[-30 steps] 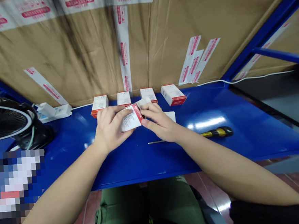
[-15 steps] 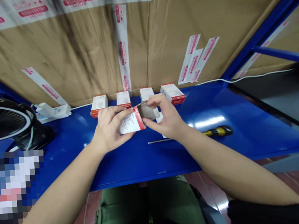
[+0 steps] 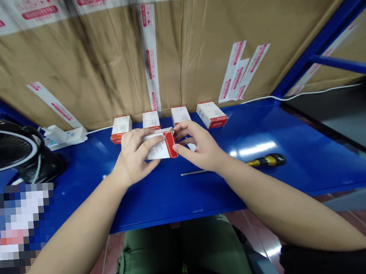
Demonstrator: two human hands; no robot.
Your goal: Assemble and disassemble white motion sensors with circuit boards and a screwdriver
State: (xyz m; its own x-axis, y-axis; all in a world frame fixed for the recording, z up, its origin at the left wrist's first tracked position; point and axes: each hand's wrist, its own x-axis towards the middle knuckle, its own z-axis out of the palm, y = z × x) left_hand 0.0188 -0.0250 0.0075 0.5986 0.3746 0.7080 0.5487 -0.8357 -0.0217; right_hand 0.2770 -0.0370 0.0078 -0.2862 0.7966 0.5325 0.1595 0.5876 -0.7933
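My left hand (image 3: 133, 157) grips a small white carton with a red end (image 3: 161, 147), held just above the blue shelf (image 3: 161, 188). My right hand (image 3: 199, 149) pinches the carton's red end flap with thumb and fingertips, the flap folded down against the box. Behind my hands several matching white and red cartons (image 3: 211, 114) stand in a row along the cardboard wall. A white card partly shows under my right hand.
A yellow and black screwdriver (image 3: 250, 164) lies on the shelf to the right of my hands. A black fan (image 3: 11, 151) and a white power strip (image 3: 64, 136) sit at the left. Taped cardboard boxes (image 3: 177, 49) close off the back.
The carton's end flap stood open half a second ago; now it is folded shut. My right hand came down from the raised flap onto the carton's end.
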